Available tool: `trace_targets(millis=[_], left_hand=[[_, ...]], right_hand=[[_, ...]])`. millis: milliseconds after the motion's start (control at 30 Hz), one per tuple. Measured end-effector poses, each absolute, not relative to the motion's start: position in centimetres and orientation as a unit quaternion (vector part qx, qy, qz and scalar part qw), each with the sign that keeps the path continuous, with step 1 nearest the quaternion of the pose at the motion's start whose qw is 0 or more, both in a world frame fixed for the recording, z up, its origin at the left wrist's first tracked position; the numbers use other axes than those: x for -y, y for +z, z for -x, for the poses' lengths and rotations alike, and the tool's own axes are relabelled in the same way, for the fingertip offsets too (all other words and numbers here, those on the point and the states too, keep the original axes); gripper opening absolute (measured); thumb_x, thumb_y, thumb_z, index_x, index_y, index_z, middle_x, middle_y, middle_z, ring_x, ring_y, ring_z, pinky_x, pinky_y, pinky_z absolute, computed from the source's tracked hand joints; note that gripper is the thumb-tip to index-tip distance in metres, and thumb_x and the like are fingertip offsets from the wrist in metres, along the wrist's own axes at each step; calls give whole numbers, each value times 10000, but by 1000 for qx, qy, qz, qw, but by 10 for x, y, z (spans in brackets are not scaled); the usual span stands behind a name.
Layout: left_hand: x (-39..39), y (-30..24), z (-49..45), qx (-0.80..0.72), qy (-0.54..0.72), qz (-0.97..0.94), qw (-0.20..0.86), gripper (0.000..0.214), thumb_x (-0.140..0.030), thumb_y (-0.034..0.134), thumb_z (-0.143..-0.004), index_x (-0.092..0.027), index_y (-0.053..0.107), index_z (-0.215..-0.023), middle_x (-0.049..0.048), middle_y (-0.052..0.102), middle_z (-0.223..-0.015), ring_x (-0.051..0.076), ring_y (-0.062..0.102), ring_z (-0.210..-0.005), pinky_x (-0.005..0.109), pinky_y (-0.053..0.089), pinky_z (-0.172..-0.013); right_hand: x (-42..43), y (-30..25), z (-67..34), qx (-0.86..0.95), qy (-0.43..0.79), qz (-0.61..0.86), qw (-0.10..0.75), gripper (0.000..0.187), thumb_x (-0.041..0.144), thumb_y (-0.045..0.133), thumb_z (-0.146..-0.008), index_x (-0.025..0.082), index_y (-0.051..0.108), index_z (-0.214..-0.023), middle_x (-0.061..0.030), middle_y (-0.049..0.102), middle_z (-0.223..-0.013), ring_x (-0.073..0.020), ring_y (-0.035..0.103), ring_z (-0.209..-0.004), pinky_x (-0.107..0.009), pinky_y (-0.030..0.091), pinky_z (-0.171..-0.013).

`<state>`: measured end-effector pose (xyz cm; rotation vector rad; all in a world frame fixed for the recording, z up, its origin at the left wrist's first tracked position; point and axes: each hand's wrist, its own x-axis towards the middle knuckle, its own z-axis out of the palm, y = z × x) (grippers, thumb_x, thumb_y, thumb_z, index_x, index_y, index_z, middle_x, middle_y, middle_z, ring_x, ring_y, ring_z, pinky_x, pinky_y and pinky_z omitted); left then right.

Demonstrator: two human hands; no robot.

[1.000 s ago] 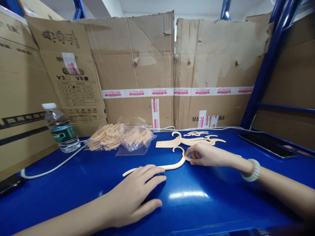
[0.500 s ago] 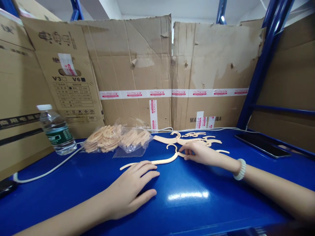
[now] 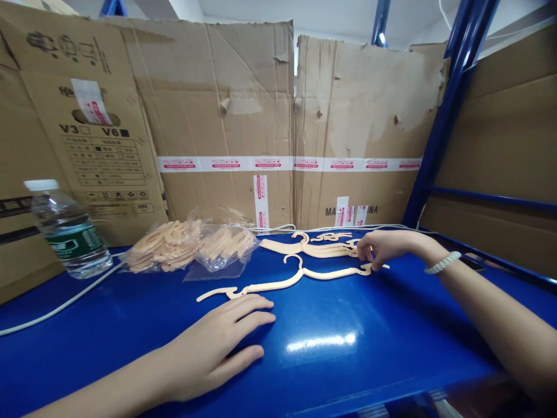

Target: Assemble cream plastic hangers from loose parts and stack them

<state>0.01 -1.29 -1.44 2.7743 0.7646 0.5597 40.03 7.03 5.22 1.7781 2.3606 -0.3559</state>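
A cream-coloured clothes hanger (image 3: pixel 270 284) lies spread on the blue tabletop, its small hook standing up at the middle. My left hand (image 3: pixel 226 342) lies flat, palm down, fingers stretched out, just in front of the hanger's left arm. At the hanger's right end is my right hand (image 3: pixel 383 248), with fingers bent downward and drawn together. What, if anything, lies between those fingertips is hidden. Behind this hanger is another cream hanger or stack of hanger parts (image 3: pixel 328 249), and smaller loose cream pieces (image 3: pixel 333 237) lie behind that.
Clear plastic bags of cream parts (image 3: pixel 163 247) sit at the back left, near a water bottle (image 3: pixel 72 232). A white cable (image 3: pixel 65 307) crosses the left side. Cardboard sheets (image 3: pixel 213 116) wall off the back. A dark phone (image 3: pixel 472 263) lies partly behind my right forearm.
My right hand has moved right along the hanger, from near its hook to its right end. My left hand stays flat. The view has shifted slightly right.
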Motion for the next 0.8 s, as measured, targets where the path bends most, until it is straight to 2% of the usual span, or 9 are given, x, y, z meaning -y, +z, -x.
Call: trace_targets(millis=[133, 433, 600, 667, 800], left_hand=[[12, -11, 1, -248, 158, -952, 84, 360, -285, 496, -940, -277, 518, -1299, 58, 515, -1378, 263, 471, -1268, 410, 403, -1061], [9, -8, 3, -232, 114, -964, 54, 387, -287, 473, -952, -250, 476, -1336, 77, 495, -1402, 272, 465, -1285, 436, 418, -1060], [9, -8, 3, -230, 120, -964, 56, 385, -273, 484, -944, -251, 481, -1329, 76, 498, -1398, 273, 468, -1281, 436, 420, -1059], [9, -8, 3, -230, 116, -965, 56, 370, -264, 478, -944, -247, 487, -1313, 76, 496, -1396, 268, 458, -1287, 439, 415, -1063], [10, -6, 1, -227, 111, -966, 53, 348, -249, 462, -944, -242, 494, -1291, 74, 496, -1390, 261, 435, -1303, 458, 383, -1087]], right_hand=[[-76, 44, -399, -779, -124, -599, 138, 312, 161, 646, -546, 165, 680, -855, -21, 675, -835, -213, 615, -752, -248, 380, -556], [-82, 36, -400, -764, -101, -619, 154, 201, 129, 602, -533, 158, 642, -728, -18, 644, -707, -201, 597, -677, -244, 343, -520], [-75, 44, -400, -767, -97, -617, 151, 317, 75, 565, -544, 170, 679, -824, -20, 679, -759, -202, 619, -700, -244, 381, -539], [-75, 48, -400, -784, -73, -607, 109, 338, 63, 527, -607, 176, 687, -882, -32, 695, -804, -203, 633, -735, -254, 414, -581], [-85, 46, -403, -819, 35, -568, -77, 264, 114, 459, -789, 149, 665, -949, -85, 702, -932, -210, 645, -850, -268, 473, -728]])
